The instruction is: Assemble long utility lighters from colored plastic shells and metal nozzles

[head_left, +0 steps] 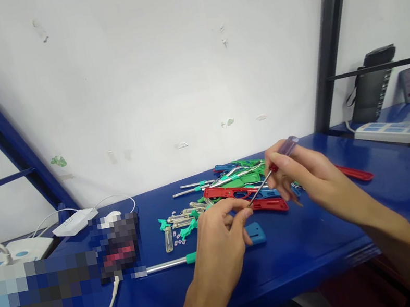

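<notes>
My right hand (295, 169) is closed around the clear purplish handle of a screwdriver (261, 186), whose thin shaft slants down to the left. At its tip, the thumb and fingertips of my left hand (221, 235) are pinched together. Whether a small part sits between them too, I cannot tell. Beneath my left hand a blue handle (256, 233) lies on the table, in line with a green collar (190, 258) and a metal rod (165, 266); my hand hides the stretch between. Just behind the screwdriver lie red plastic handle shells (273, 204).
On the blue table (306, 257), metal clips (190, 214), green pieces (188, 229) and tiny clear bits (180, 242) lie left of the shells. Metal rods (195, 189) and green parts (249, 178) are piled behind. Power strips (404, 134) and cables flank the table, with a white wall behind.
</notes>
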`<state>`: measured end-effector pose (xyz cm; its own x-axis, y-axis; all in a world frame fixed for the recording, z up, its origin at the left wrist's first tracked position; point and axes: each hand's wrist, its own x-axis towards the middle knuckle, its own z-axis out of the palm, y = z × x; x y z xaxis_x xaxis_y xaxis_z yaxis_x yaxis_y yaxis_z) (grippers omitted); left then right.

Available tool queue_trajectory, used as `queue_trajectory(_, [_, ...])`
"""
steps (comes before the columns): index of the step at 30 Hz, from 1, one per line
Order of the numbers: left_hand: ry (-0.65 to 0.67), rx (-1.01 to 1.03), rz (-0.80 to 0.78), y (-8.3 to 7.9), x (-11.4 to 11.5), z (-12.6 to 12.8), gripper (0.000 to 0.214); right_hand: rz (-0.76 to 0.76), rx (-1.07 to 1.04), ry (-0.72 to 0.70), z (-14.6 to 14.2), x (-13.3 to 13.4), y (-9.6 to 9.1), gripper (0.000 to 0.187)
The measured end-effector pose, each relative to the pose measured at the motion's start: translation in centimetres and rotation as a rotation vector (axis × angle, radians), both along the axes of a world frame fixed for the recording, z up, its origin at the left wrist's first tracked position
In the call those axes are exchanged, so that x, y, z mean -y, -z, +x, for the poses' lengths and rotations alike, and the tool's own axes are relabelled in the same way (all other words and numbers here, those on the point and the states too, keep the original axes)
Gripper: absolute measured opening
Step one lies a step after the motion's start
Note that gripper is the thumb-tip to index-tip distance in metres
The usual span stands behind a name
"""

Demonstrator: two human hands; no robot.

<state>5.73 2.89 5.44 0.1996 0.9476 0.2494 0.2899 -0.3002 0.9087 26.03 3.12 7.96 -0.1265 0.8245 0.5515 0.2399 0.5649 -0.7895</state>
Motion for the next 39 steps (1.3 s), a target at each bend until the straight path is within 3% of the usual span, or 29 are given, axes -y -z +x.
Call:
queue_trajectory(14, [0.066,-0.026,0.111,0.3,0.3,0.0,0.011,-0.028,0.041,-0.048,0.1,0.8,-0.9,0.034])
queue_trajectory(19, [0.058,-0.079,0.141,0.1,0.3,0.1,0.027,0.018,0.151,-0.015,-0.1,1.0,-0.9,0.035])
queue_trajectory(29, [0.000,-0.415,0.243,1.0,0.1,1.0,0.044,0.056,0.373,0.040,-0.9,1.5,-0.9,0.017])
queue_trajectory(33, [-0.024,-0.555,0.321,1.7,-0.3,1.2,0.036,0.044,0.456,0.029,-0.8,1.3,-0.7,0.015])
queue_trajectory(39, [0.024,-0.608,0.279,2.2,-0.7,1.2,0.032,0.030,0.530,0.025,-0.9,1.1,-0.7,0.013])
